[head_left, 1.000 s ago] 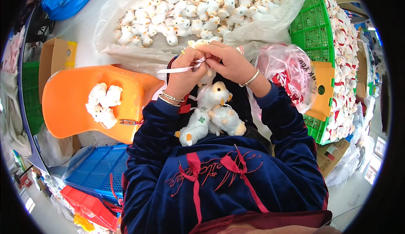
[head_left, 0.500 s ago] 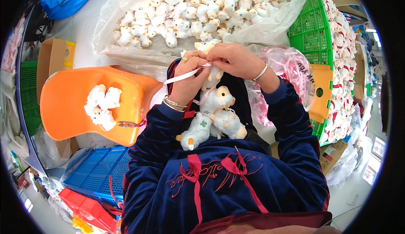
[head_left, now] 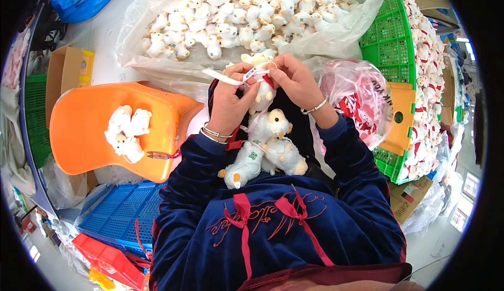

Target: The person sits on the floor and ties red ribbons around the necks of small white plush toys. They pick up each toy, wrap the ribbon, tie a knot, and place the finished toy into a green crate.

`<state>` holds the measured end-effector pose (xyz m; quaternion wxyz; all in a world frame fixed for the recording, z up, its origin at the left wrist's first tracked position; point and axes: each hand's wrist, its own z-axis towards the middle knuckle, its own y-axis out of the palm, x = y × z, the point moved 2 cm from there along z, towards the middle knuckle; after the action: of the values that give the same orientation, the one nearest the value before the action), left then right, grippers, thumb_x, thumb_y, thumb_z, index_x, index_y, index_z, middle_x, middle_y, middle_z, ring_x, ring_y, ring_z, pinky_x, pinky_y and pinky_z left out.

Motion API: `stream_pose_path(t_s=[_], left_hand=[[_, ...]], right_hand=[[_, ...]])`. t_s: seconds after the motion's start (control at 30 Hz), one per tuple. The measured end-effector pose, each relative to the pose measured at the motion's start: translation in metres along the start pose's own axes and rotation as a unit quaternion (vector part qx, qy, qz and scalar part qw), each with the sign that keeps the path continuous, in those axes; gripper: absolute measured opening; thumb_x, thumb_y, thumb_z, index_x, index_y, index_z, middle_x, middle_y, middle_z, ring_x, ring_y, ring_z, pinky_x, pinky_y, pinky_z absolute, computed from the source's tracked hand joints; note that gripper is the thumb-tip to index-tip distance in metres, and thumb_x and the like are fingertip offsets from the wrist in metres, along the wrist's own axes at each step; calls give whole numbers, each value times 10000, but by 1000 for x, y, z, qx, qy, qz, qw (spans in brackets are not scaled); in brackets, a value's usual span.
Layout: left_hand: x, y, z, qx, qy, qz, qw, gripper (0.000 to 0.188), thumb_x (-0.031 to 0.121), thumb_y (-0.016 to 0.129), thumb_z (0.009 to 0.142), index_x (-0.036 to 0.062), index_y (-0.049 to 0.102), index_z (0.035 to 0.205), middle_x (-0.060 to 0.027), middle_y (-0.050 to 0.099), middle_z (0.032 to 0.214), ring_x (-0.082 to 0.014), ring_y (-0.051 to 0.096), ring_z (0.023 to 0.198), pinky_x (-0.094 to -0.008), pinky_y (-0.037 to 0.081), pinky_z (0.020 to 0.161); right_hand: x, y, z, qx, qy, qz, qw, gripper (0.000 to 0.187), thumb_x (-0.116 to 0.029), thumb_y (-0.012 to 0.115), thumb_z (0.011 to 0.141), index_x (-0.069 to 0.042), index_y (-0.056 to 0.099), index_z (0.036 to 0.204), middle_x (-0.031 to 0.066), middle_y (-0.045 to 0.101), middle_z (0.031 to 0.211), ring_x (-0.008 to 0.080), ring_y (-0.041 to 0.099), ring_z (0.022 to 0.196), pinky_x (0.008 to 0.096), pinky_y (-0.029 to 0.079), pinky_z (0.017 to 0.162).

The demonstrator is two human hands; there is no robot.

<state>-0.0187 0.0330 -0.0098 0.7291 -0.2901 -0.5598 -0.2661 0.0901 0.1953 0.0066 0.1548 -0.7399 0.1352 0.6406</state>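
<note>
Up in front of my lap, a small white plush toy (head_left: 263, 98) with a bit of red at its neck hangs between my hands. A white printed ribbon (head_left: 254, 73) crosses it in a loop near the neck. My left hand (head_left: 231, 101) is closed, its fingers pinching the ribbon beside the toy, with one loose end sticking out to the left. Thumb and finger of my right hand (head_left: 297, 85) pinch the ribbon's other part. Several more plush toys (head_left: 268, 125) rest in my lap, strung together with thin ribbon or cord.
Beyond my hands a clear plastic sheet (head_left: 131, 34) bears a heap of plush toys (head_left: 247, 13). To the left, an orange chair (head_left: 79, 128) holds plush toys and small snips (head_left: 157, 155). A bag of ribbons (head_left: 362, 102) and a green crate (head_left: 386, 34) stand right.
My right hand has moved slightly right and down, away from my left. The ribbon's loose end has swung up, its printed face now shows, and red appears at the toy's neck.
</note>
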Motion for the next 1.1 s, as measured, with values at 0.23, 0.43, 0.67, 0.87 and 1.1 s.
stream_pose_path(t_s=[0.23,0.43,0.67,0.87,1.1], left_hand=[[1,-1,3,-4,38,55,998,147,6,764,863,45,655,954,-109,615,1247,-128,626,905,-246,518,721],[0,-4,4,-9,20,57,998,145,28,774,861,51,647,927,-90,609,1236,-128,626,936,-244,516,696],[3,-1,-1,8,70,109,992,142,45,783,830,51,654,890,-106,620,1182,-246,603,1019,-355,516,842],[-1,-3,-22,47,95,80,991,240,-49,807,759,56,657,916,-112,580,1166,-260,610,1022,-342,513,873],[2,-4,-28,41,102,90,990,240,-38,797,783,59,649,945,-130,581,1181,-265,607,1068,-338,500,912]], right_hand=[[-6,2,-3,-46,21,115,992,136,-96,595,1022,5,622,1107,-11,628,982,49,569,882,228,483,782],[-10,-2,-7,-52,32,60,996,294,-101,563,1033,16,612,1297,58,672,1234,122,610,1101,286,481,985],[-19,-4,-8,-78,-18,25,996,211,-19,522,1014,25,598,1205,106,652,1260,127,607,1127,290,490,978],[-7,-4,-20,-69,-34,58,995,290,73,536,966,24,572,1250,68,597,1283,60,574,1021,239,484,875],[-7,-4,-21,-80,-33,59,995,341,80,549,954,33,568,1292,17,572,1221,33,547,959,218,478,828]])
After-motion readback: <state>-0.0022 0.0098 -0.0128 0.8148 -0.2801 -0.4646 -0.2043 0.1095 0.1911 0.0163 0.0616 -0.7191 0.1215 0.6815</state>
